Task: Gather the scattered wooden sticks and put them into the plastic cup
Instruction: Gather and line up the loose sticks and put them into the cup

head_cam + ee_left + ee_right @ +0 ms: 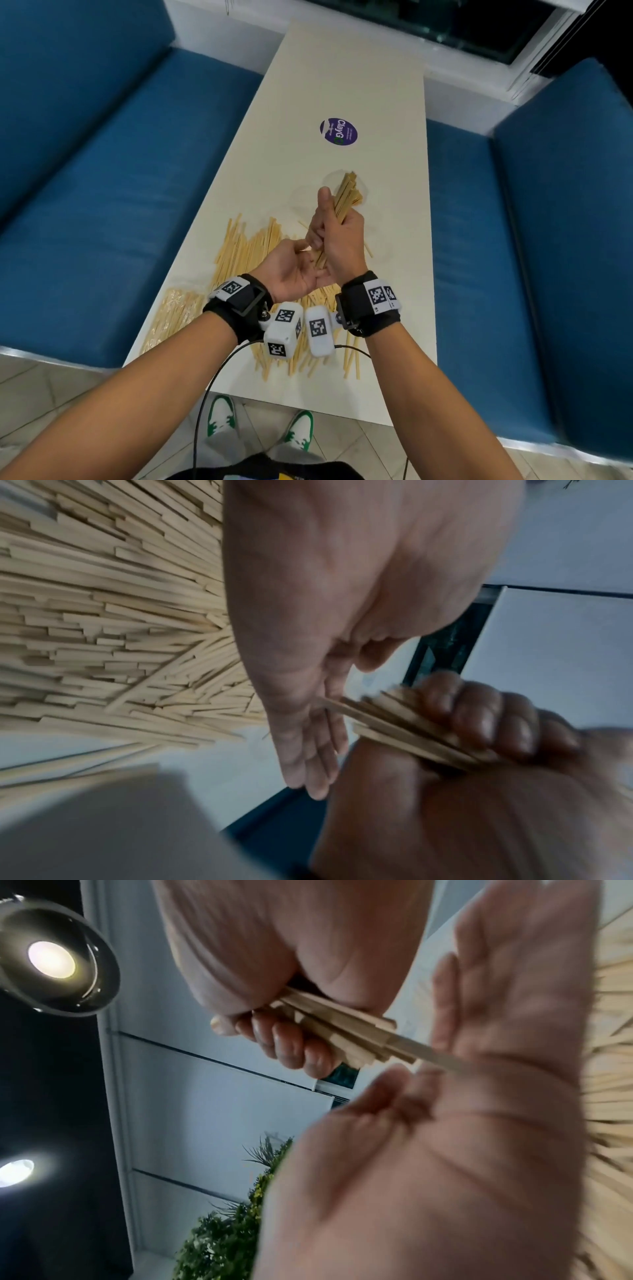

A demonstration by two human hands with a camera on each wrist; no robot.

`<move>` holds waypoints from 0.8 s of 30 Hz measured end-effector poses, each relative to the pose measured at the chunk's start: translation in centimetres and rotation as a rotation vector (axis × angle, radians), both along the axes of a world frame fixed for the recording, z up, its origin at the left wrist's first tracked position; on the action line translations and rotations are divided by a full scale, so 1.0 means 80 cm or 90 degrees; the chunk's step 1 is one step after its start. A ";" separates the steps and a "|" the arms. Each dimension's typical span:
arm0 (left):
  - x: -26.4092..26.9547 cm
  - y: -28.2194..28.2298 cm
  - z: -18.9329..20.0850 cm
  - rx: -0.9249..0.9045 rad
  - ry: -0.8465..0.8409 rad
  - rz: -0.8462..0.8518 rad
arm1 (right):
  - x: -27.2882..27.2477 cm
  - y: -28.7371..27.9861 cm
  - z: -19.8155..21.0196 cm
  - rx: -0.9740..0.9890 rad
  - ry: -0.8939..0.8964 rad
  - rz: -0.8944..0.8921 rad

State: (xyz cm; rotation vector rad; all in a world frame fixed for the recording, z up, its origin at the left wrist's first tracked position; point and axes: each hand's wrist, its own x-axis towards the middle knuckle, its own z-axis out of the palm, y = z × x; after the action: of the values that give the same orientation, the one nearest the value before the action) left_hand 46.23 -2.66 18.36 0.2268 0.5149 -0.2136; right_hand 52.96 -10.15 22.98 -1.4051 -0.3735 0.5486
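Blue bench seats flank a long white table in the head view, and above it the right hand is wrapped tight around a bundle of wooden sticks, the bundle tilted up and away from the wrist. Left hand sits just beside it, palm up and fingers relaxed, touching the bundle's lower ends. Loose sticks lie fanned out on the table under and to the left of both hands. A clear plastic cup seems to stand just beyond the right hand (faint, hard to make out), with a purple sticker farther on.

Left wrist view: flat left palm, right-hand fingers curled over the bundle, scattered sticks below.

Right wrist view: same clamp on the bundle, stick ends meeting the open left palm; ceiling lamps off to the side.
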 end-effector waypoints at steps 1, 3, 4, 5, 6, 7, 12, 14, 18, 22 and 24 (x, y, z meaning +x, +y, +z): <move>0.000 -0.002 0.002 0.010 -0.016 -0.002 | -0.001 0.000 -0.003 -0.015 -0.003 -0.006; -0.001 -0.005 0.007 0.050 -0.041 -0.021 | -0.005 0.001 -0.012 -0.048 -0.010 -0.029; -0.001 -0.006 0.010 0.054 -0.041 -0.032 | -0.007 0.001 -0.014 -0.057 -0.018 -0.039; 0.000 -0.006 0.012 0.041 -0.045 -0.030 | -0.008 0.001 -0.018 -0.068 -0.025 -0.042; 0.000 -0.005 0.012 0.032 -0.036 -0.024 | -0.008 0.000 -0.019 -0.079 -0.036 -0.040; 0.001 -0.002 0.012 0.025 -0.032 -0.016 | -0.007 -0.001 -0.020 -0.097 -0.056 -0.036; 0.002 -0.002 0.020 0.227 -0.047 -0.070 | -0.009 -0.013 -0.017 -0.228 -0.254 -0.048; 0.001 -0.004 0.022 0.356 -0.045 -0.105 | -0.005 -0.018 -0.010 -0.227 -0.291 -0.051; 0.005 -0.003 0.017 0.489 0.035 -0.137 | -0.001 -0.022 -0.014 -0.255 -0.288 -0.060; 0.008 -0.004 0.017 0.525 0.070 -0.086 | 0.004 -0.020 -0.012 -0.223 -0.221 -0.050; 0.011 -0.002 0.017 0.553 0.077 -0.074 | 0.010 -0.024 -0.005 -0.203 -0.245 -0.042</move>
State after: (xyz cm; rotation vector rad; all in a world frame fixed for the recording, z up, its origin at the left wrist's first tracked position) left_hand 47.14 -2.80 19.76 1.0960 0.6940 -0.1042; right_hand 53.80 -12.08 22.55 -1.8318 -0.5616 0.2871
